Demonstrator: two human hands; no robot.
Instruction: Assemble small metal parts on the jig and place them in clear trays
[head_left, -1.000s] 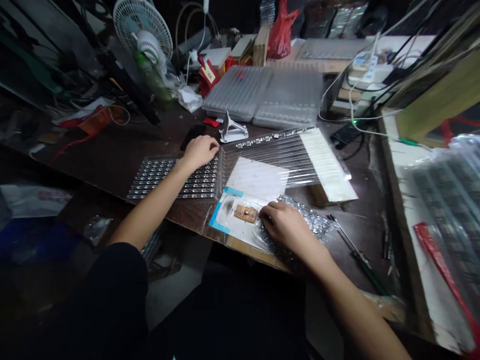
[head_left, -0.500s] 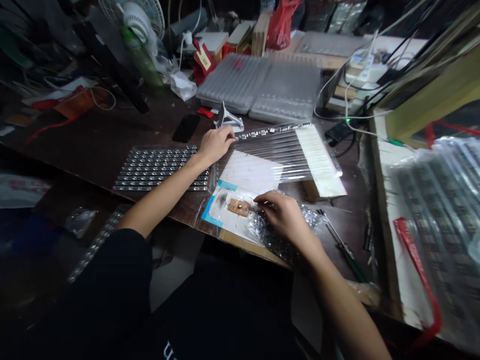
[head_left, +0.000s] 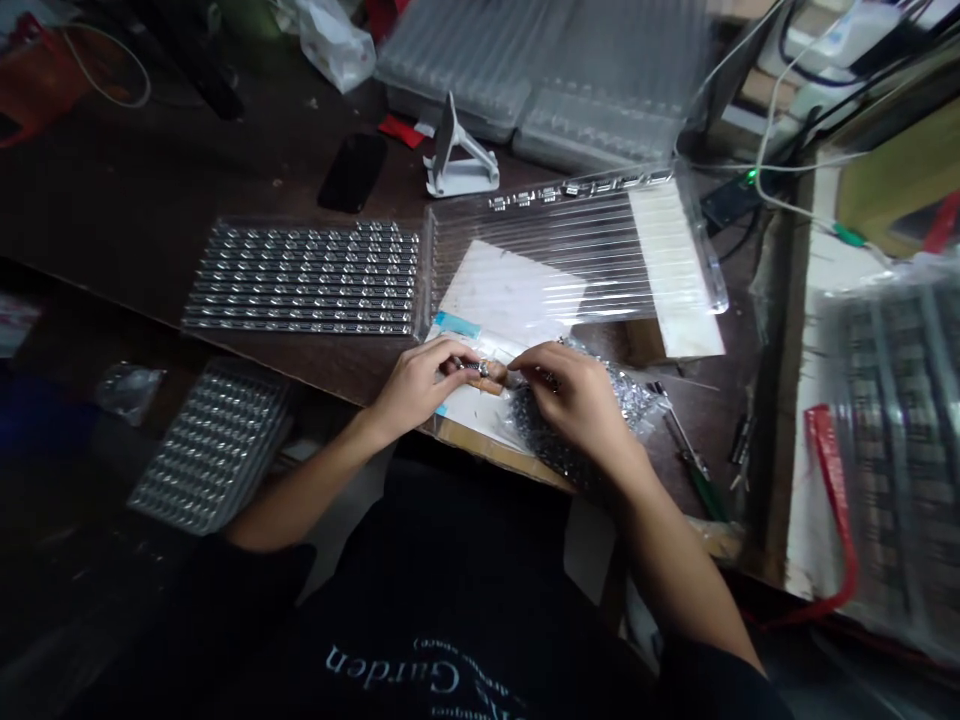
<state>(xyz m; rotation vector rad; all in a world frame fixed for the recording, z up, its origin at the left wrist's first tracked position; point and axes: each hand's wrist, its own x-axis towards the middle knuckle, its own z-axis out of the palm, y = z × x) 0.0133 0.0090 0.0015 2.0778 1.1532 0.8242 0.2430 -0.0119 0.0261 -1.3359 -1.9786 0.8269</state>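
Brown block (head_left: 491, 385) lies near the centre of the frame, on a white board (head_left: 472, 413) with blue tape (head_left: 458, 324) at its edge; the board rests on the dark counter (head_left: 300, 358).

The left hand (head_left: 409, 390) reaches over the block's left part, its grip closed on a small metal part (head_left: 471, 366); the right hand (head_left: 577, 390) is at the block's right end, and whether its grip is apart or together I cannot tell.

Under and beside the right hand sits a heap of small shiny pieces (head_left: 551, 440); a green-handled tool (head_left: 701, 485) lies to its right; above the board, 1 clear ribbed tray (head_left: 600, 235) holds a row of metal parts along its upper edge; left of centre, 1 filled tray (head_left: 300, 280) lies flat; above these are a black phone (head_left: 352, 172) and a white stand (head_left: 461, 172); at lower left, below counter level, is a stack of filled trays (head_left: 206, 450).
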